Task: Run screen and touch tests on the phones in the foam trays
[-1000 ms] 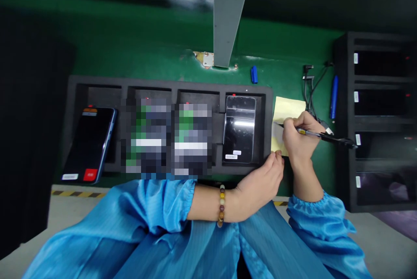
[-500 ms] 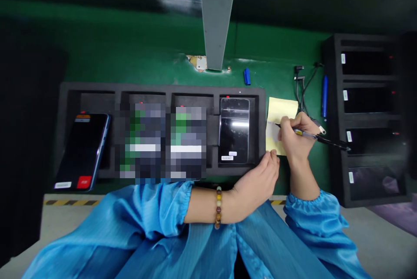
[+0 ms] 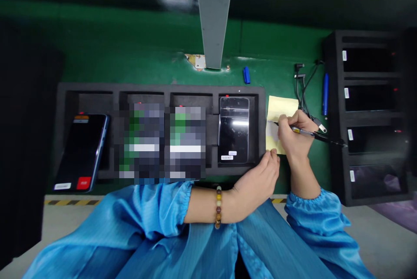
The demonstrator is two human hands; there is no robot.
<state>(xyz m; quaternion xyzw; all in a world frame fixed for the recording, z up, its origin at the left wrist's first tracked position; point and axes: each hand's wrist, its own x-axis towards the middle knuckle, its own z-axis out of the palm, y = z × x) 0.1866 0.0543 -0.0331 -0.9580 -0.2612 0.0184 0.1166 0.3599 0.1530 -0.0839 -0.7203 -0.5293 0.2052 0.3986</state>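
My right hand (image 3: 298, 133) is closed round a black pen (image 3: 302, 132), its tip on the yellow sticky notes (image 3: 282, 104). My left hand (image 3: 257, 181) lies flat with its fingertips at the lower edge of the notes, holding nothing. To the left is a black foam tray (image 3: 192, 89). A dark-screened phone (image 3: 233, 129) lies in its rightmost compartment. At the tray's left end a blue-edged phone (image 3: 83, 151) rests tilted over the front rim. Two items in the middle are pixelated.
A second foam tray (image 3: 339, 114) with several dark phones stands at the right. Between it and the notes lie black cables (image 3: 302, 90) and a blue pen (image 3: 325, 94). A blue cap (image 3: 246, 75) lies behind the near tray. A grey post (image 3: 215, 18) rises at the back.
The pen and my right hand have shifted very slightly over the notes. My left hand has stayed in place.
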